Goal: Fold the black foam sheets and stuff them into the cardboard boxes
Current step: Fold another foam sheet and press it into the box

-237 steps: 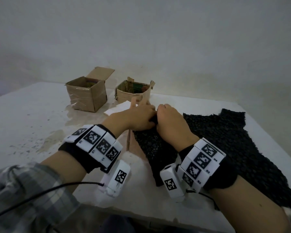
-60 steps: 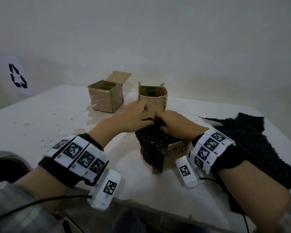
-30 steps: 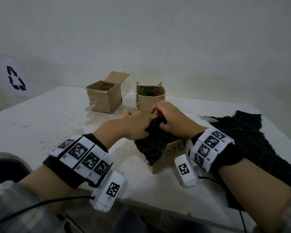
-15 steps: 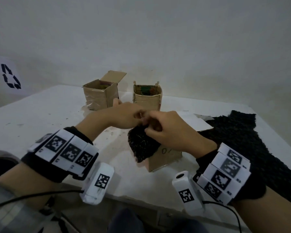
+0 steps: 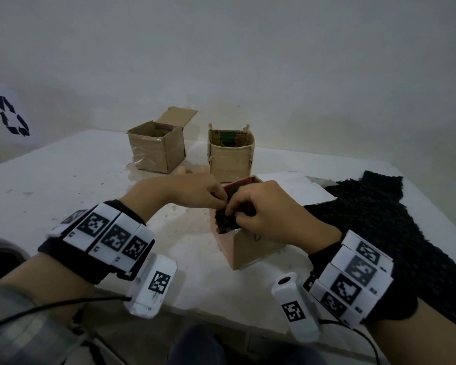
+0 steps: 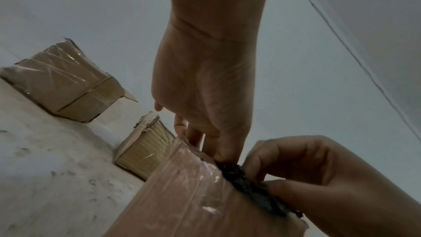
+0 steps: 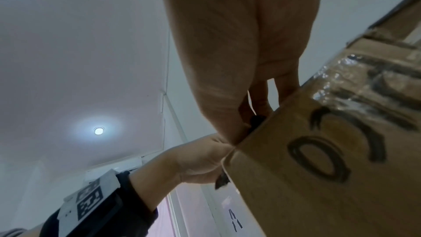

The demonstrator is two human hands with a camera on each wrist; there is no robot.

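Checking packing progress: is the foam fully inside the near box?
Not yet: black foam bulges over the near box rim, both hands pinching it.

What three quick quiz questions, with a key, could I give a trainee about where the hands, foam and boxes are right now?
1. True or false: the foam sheet in the near box is fully inside it.
2. How many cardboard boxes stand on the table? A) two B) three C) four
3. Fill in: the spare foam sheet lies to the ____ of the near box.

Key
1. False: a fold hangs over the rim, pinched by the left hand and right hand.
2. B: the near box, the flap box and the taped box.
3. Right.
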